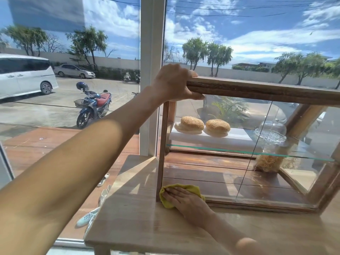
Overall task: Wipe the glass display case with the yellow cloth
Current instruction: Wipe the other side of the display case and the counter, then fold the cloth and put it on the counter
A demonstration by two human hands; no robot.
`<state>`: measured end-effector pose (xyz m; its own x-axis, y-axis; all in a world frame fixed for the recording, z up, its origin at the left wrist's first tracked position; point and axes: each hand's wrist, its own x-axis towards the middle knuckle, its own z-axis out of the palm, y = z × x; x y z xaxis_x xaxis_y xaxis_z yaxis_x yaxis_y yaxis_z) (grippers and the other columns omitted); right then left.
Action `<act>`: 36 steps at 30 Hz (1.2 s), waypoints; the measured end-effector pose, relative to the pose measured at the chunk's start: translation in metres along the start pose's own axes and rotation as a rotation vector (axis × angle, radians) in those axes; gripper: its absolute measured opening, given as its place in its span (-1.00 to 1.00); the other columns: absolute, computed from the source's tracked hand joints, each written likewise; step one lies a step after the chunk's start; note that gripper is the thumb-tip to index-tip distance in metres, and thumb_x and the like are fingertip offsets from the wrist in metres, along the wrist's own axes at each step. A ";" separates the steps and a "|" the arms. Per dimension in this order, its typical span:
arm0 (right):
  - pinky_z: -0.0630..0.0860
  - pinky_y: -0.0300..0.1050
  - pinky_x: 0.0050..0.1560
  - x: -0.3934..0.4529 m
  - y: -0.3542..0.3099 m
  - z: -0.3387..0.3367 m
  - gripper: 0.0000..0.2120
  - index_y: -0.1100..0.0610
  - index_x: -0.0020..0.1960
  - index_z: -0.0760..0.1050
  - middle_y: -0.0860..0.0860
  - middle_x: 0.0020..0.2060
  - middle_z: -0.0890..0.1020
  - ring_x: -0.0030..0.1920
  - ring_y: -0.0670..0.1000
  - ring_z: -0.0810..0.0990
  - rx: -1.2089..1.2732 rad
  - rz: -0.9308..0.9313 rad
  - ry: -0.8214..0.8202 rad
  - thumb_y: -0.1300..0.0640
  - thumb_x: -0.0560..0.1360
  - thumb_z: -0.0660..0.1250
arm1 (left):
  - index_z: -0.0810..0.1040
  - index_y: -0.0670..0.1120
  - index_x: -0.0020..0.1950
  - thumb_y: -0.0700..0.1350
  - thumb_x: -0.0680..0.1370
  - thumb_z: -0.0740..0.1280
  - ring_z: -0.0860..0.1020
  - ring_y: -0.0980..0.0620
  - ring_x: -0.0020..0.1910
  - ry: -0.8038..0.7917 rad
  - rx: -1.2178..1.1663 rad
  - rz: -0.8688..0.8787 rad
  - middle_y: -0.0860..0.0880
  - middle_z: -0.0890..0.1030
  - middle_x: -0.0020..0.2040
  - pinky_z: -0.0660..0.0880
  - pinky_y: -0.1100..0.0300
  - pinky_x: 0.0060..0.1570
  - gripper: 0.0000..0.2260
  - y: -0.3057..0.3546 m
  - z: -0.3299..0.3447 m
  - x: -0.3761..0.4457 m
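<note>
A wood-framed glass display case [257,90] stands on a wooden table [132,214] by a window. My left hand [174,81] grips the top left corner of the case's frame. My right hand [181,197] lies flat, fingers together, pressing the yellow cloth [193,188] against the bottom left corner of the front glass pane. The cloth is partly hidden under my hand.
Inside the case, two sesame buns [192,124] sit on a white board on the glass shelf [239,150], beside a glass dome [272,130]. A jar [268,162] stands below. Shoes [88,218] lie on the floor left of the table. The window [73,70] shows a car park.
</note>
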<state>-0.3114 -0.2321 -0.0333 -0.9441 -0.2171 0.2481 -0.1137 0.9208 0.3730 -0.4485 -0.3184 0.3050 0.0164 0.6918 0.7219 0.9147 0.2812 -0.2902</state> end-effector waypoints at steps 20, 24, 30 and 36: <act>0.31 -0.44 -0.27 0.001 0.046 -0.169 -0.84 0.17 0.06 0.45 0.05 -0.29 0.62 -0.36 -0.04 0.52 0.279 0.783 1.204 0.12 0.54 0.21 | 0.58 -0.10 0.19 -0.01 0.40 0.48 0.63 -0.06 -0.02 0.234 -0.274 -0.071 -0.06 0.66 0.07 0.54 0.05 0.06 -0.60 0.020 -0.006 -0.032; 0.47 -0.36 -0.08 0.011 0.062 -0.190 -0.87 0.29 0.04 0.53 0.13 -0.12 0.65 -0.15 0.08 0.63 0.207 0.726 1.247 0.28 0.52 0.31 | 0.64 -0.11 0.08 -0.01 0.43 0.46 0.64 0.00 -0.03 0.284 -0.391 -0.056 -0.05 0.67 0.04 0.56 0.10 0.05 -0.71 0.025 -0.014 -0.036; 0.53 -0.13 0.02 0.028 0.062 -0.208 -0.86 0.19 0.07 0.45 0.16 0.01 0.61 0.01 0.14 0.61 0.140 0.568 1.275 0.25 0.52 0.24 | 0.69 -0.15 -0.03 0.09 0.48 0.38 0.63 0.14 -0.12 0.197 -0.596 -0.043 -0.04 0.70 -0.07 0.52 0.34 -0.10 -0.69 0.044 -0.015 -0.047; 0.60 -0.01 -0.05 0.024 0.055 -0.201 -0.85 0.17 0.07 0.45 0.15 0.05 0.59 0.03 0.14 0.60 0.140 0.564 1.181 0.19 0.50 0.27 | 0.67 -0.20 -0.03 -0.02 0.47 0.41 0.66 0.12 -0.18 -0.005 -0.956 -0.210 -0.08 0.70 -0.13 0.60 0.26 -0.12 -0.75 0.058 -0.006 -0.056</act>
<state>-0.2781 -0.2522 0.1729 -0.0426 0.1208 0.9918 0.1066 0.9875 -0.1157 -0.3940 -0.3453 0.2517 -0.1841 0.6926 0.6975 0.8402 -0.2573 0.4773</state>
